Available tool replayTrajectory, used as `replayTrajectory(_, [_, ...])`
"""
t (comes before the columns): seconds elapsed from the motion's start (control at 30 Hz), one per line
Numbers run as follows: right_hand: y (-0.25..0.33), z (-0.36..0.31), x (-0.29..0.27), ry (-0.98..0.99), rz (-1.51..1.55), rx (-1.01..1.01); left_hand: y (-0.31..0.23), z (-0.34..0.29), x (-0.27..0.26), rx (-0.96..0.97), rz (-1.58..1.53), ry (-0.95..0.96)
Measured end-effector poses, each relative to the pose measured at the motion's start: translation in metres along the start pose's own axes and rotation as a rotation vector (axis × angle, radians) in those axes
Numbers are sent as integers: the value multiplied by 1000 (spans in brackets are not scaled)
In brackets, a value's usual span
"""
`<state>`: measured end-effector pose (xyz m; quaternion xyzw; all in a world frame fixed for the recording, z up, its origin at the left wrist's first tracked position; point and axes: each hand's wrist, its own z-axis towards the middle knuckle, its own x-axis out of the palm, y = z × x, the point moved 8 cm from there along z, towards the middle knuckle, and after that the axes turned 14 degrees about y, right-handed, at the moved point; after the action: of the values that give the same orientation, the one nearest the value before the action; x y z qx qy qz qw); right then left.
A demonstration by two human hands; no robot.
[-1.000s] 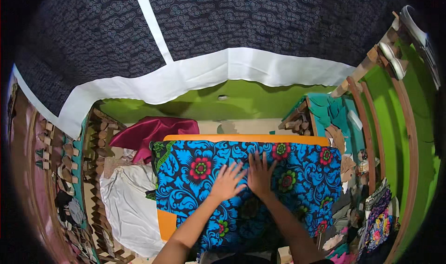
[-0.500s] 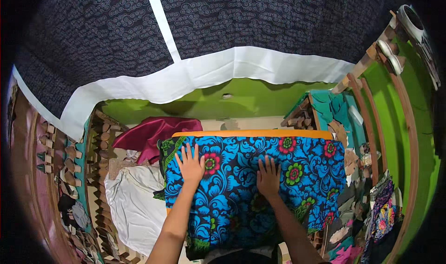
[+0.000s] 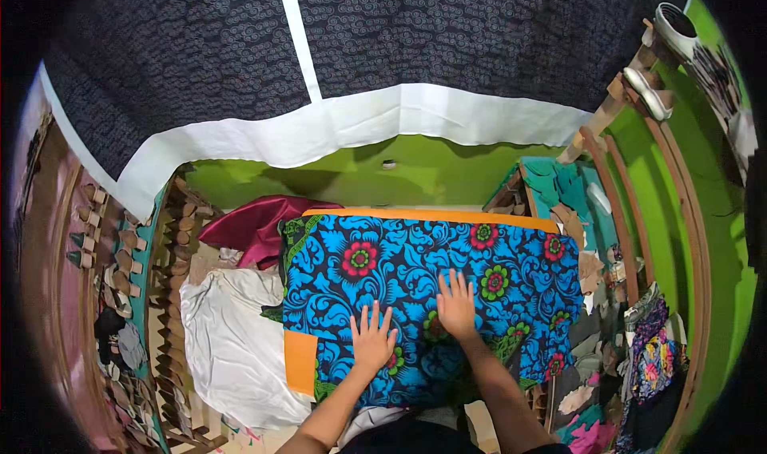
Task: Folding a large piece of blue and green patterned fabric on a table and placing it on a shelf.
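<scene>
A blue and black patterned cloth (image 3: 399, 254) with red and green flowers lies spread over an orange-covered board (image 3: 300, 364). Orange shows along its far edge and at the near left corner. My left hand (image 3: 374, 338) rests flat on the near middle of the cloth, fingers apart. To its right and a little farther away, my right hand (image 3: 457, 306) lies on the cloth too, its fingers stretched out. Neither hand grips anything. Some cloth near my body is bunched in shadow.
White fabric (image 3: 232, 342) and shiny maroon fabric (image 3: 256, 224) lie left of the board. Racks of wooden shoe forms (image 3: 172, 294) stand at the left. A teal shelf (image 3: 551, 178), scraps and a wooden frame (image 3: 679, 166) are at the right. A dark patterned curtain (image 3: 447, 39) hangs ahead.
My left hand has slid toward me and to the right, closer to my right hand. The cloth's near left part has shifted, baring an orange corner. The view has moved slightly.
</scene>
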<state>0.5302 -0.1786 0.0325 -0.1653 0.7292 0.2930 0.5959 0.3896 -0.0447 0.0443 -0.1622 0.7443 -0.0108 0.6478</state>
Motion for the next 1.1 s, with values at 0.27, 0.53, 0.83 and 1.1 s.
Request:
replayTrajectory(0.27, [-13,-125,-4,39,57,-171,-80,-68,35,137,-55,70])
replayTrajectory(0.53, [-69,-221,-4,84,-41,-103,-116,-135,53,157,31,103])
replayTrajectory(0.83, [-108,-294,-9,9,-11,-109,-140,-200,67,233,0,116])
replayTrajectory(1.1, [-190,-359,57,-325,516,729,-123,-216,97,104,-62,152])
